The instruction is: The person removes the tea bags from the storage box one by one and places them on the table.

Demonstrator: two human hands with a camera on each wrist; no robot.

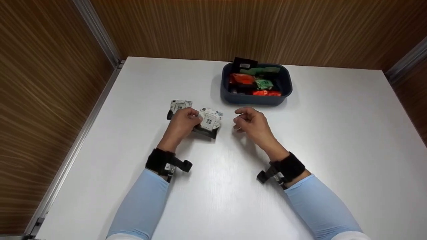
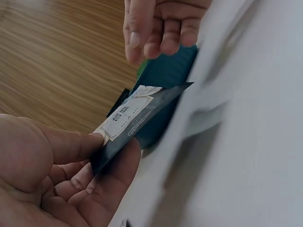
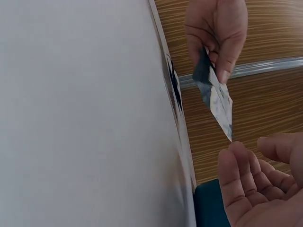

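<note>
The person's left hand (image 1: 181, 122) is pinching a small dark sachet with a white printed label (image 1: 209, 122), thumb on one face and fingers (image 2: 111, 177) curled under the other, and is holding it lifted just off the white desk (image 1: 333, 150), a little to the 11 o'clock side of the desk's middle. The right hand (image 1: 251, 122) is hovering just beside it at its 3 o'clock, fingers (image 3: 246, 175) loosely curled and holding nothing, apart from the sachet in all three views. A second sachet of the same kind (image 1: 180, 106) is lying flat on the desk at 10 o'clock from the held one, partly tucked behind the left hand. Further off toward 1 o'clock, a dark blue tub (image 1: 256, 98) is sitting with several packets inside, among them orange-red ones (image 1: 241, 79) and a green one (image 1: 264, 83), plus a black pouch (image 1: 244, 63) standing up against its far rim. Judging by how things lie, the work with these sachets is looking only partly done: two white-labelled sachets are out on this side of the tub, one in hand and one on the desk, while a good number of packets are sitting in the tub. Whether the sachets are going in or coming out, I cannot tell from where I am standing.
</note>
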